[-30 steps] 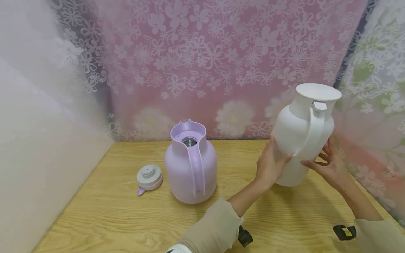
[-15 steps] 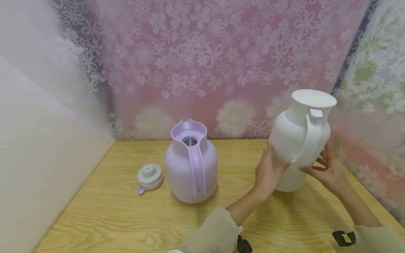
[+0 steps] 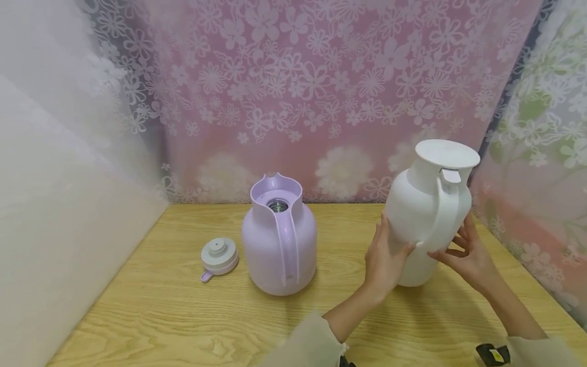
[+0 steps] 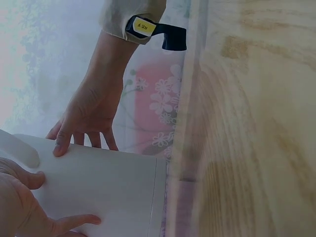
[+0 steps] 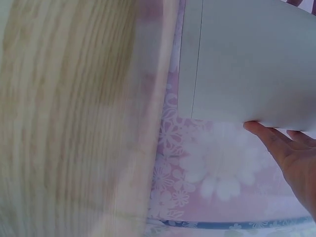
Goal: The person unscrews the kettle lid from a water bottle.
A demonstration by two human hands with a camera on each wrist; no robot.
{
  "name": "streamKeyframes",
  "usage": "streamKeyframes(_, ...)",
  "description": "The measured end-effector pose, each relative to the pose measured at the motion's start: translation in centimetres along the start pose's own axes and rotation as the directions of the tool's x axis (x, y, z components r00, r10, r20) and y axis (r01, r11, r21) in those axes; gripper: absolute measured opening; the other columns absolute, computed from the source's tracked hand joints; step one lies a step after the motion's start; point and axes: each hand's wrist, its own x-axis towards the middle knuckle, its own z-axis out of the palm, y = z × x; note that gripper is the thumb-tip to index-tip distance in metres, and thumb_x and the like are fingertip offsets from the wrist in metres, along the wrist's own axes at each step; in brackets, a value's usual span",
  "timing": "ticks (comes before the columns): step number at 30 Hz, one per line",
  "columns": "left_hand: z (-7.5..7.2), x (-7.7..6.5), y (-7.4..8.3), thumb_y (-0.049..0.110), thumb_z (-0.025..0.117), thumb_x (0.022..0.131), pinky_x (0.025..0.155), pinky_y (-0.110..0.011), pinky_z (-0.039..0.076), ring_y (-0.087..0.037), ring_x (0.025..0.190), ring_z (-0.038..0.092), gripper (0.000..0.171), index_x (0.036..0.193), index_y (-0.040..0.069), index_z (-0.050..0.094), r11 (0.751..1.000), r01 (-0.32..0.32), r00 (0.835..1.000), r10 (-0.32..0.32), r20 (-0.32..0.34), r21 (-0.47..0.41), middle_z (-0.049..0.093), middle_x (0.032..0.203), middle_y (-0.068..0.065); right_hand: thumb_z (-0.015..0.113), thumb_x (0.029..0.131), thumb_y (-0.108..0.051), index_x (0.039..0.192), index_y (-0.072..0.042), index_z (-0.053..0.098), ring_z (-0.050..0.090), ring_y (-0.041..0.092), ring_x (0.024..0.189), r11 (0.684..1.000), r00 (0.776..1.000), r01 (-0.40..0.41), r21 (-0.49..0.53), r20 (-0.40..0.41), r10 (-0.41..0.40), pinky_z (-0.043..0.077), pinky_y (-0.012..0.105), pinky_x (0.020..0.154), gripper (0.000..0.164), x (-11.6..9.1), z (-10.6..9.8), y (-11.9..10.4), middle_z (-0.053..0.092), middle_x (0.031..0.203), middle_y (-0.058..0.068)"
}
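Note:
Both hands hold a white thermos jug [image 3: 415, 209] with a flat lid, leaning to the right in the head view. My left hand [image 3: 385, 260] grips its left side low down, thumb near the handle's foot. On the other side, the fingers and thumb of my right hand [image 3: 468, 255] hold the lower body. The left wrist view shows the left hand [image 4: 24, 202] against the white wall of the jug [image 4: 108, 187], and the right hand [image 4: 91, 108] opposite. In the right wrist view, the right hand [image 5: 291, 158] touches the jug [image 5: 252, 59], whose base is above the tabletop.
A lilac thermos jug [image 3: 263, 250] stands uncovered on the wooden table [image 3: 183, 316], its metal-lined mouth showing. Left of it lies a grey and lilac stopper [image 3: 220, 256]. Flowered curtains [image 3: 321, 92] hang behind and on the right; a pale wall [image 3: 59, 204] rises at left.
Both hands have brought the white thermos jug down and a little to the left. The lilac jug and the stopper have stayed in place.

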Motion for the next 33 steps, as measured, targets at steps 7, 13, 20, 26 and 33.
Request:
streamKeyframes(7, -0.5, -0.6, -0.5, 0.031, 0.066, 0.084, 0.094, -0.043, 0.038, -0.022, 0.123, 0.040, 0.076, 0.146, 0.016, 0.025, 1.000, 0.016, 1.000, -0.016, -0.011, 0.002, 0.034, 0.143, -0.002, 0.063, 0.075, 0.020, 0.146, -0.036, -0.006, 0.047, -0.005, 0.104, 1.000, 1.000, -0.014, -0.022, 0.023, 0.015, 0.049, 0.018, 0.069, 0.113, -0.2, 0.7, 0.2, 0.028, 0.141, -0.007)
streamKeyframes(13, -0.9, -1.0, -1.0, 0.027, 0.067, 0.083, 0.095, -0.048, 0.036, -0.027, 0.124, 0.038, 0.076, 0.145, 0.012, 0.027, 1.000, -0.007, 0.999, 0.008, -0.042, 0.020, 0.035, 0.142, -0.005, 0.064, 0.075, 0.019, 0.147, -0.033, -0.006, 0.043, -0.006, 0.105, 0.998, 0.999, 0.018, -0.060, 0.034, -0.016, 0.048, 0.017, 0.070, 0.113, 0.0, 1.4, 0.4, 0.029, 0.139, -0.012)
streamKeyframes(20, -1.2, -1.4, -1.5, 0.028, 0.066, 0.083, 0.095, -0.053, 0.033, -0.025, 0.126, 0.036, 0.077, 0.146, 0.015, 0.025, 0.999, 0.033, 0.999, -0.033, -0.042, -0.002, 0.033, 0.144, -0.002, 0.066, 0.074, 0.018, 0.146, -0.033, -0.006, 0.042, -0.008, 0.105, 0.997, 1.000, -0.006, -0.076, 0.028, 0.008, 0.049, 0.017, 0.070, 0.115, -0.1, 2.1, 0.9, 0.027, 0.141, -0.011)
streamKeyframes(26, -1.4, -1.5, -1.9, 0.030, 0.066, 0.083, 0.094, -0.061, 0.027, -0.026, 0.128, 0.033, 0.077, 0.146, 0.016, 0.025, 0.998, 0.064, 0.997, -0.065, -0.042, -0.014, 0.032, 0.144, -0.002, 0.065, 0.073, 0.020, 0.147, -0.033, -0.005, 0.042, -0.006, 0.106, 0.999, 0.999, 0.022, -0.050, 0.040, -0.020, 0.048, 0.016, 0.071, 0.115, -0.1, 2.7, 1.2, 0.026, 0.141, -0.012)
streamKeyframes(33, -1.6, -1.6, -2.2, 0.030, 0.066, 0.082, 0.095, -0.059, 0.028, -0.028, 0.127, 0.034, 0.078, 0.147, 0.018, 0.023, 0.997, 0.072, 0.996, -0.073, -0.051, -0.020, 0.033, 0.143, -0.006, 0.065, 0.070, 0.023, 0.147, -0.030, -0.003, 0.042, -0.006, 0.107, 0.997, 0.998, 0.059, -0.058, 0.032, -0.058, 0.047, 0.015, 0.072, 0.115, 0.3, 3.1, 1.5, 0.027, 0.139, -0.015)
